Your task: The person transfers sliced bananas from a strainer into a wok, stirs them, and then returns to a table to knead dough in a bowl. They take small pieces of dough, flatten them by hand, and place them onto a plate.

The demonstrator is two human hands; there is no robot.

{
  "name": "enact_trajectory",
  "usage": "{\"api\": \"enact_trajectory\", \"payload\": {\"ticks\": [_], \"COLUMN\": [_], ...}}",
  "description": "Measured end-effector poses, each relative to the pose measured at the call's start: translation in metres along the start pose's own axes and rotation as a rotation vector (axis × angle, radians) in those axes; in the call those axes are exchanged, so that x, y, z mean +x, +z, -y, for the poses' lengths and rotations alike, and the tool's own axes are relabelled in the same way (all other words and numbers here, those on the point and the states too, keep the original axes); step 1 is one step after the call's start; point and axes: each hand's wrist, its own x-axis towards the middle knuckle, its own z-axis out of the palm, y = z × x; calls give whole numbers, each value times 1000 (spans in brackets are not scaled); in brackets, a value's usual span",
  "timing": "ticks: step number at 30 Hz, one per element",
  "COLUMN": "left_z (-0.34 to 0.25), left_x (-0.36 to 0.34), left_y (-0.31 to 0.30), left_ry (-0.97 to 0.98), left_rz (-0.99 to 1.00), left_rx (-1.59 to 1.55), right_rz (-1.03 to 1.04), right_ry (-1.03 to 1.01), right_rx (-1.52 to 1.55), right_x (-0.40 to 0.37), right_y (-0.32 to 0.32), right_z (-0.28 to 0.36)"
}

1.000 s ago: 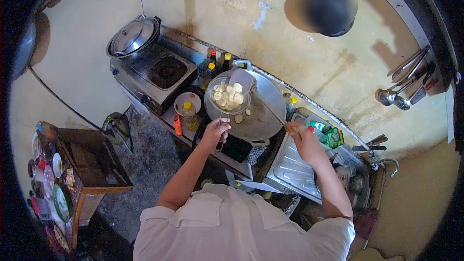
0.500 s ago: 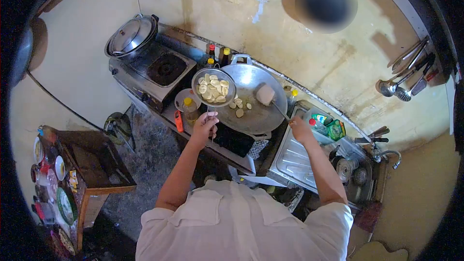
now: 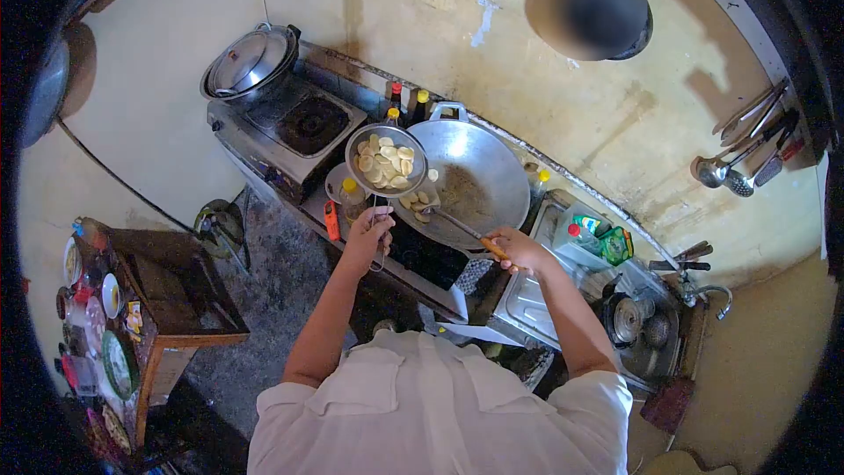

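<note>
My left hand is closed on the wire handle of a round strainer, which holds many pale round slices over the left rim of a large wok. My right hand grips the wooden handle of a spatula. The spatula's head lies at the wok's lower left, beside and partly below the strainer, with several slices around it.
A stove with a lidded pot stands at the left. Bottles stand near the wok. At the right are a sink, a faucet and hanging utensils. A wooden table with dishes is at lower left.
My right hand has moved left and down, bringing the spatula's head from the wok's right side to its lower left, by the slices. The strainer stays over the left rim. The view has shifted slightly.
</note>
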Motion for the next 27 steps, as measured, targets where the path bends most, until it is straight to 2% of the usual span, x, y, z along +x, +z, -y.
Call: {"api": "enact_trajectory", "payload": {"ticks": [9,12,16,20,23,26,27], "left_z": [11,18,29,32,33,36,36], "left_x": [23,29,36,39,41,46,47], "left_y": [4,4,6,16,29,40,43], "left_ry": [-57,-55,-79,-111,-173,-205,-196], "left_rz": [91,120,114,123,144,186,192], "left_rx": [-33,-14,-7,25,-12,-45,-70], "right_rz": [81,42,-174,-309,-393,-514,-560], "right_ry": [60,41,-23,-93,-104,-457,-458], "right_rx": [140,130,-145,-258,-439,-686,-729], "right_x": [-27,-45,-75,-105,-122,-114,-113], "right_y": [-16,-28,-48,-56,-37,-23,-16], "right_z": [13,12,25,44,73,64,65]}}
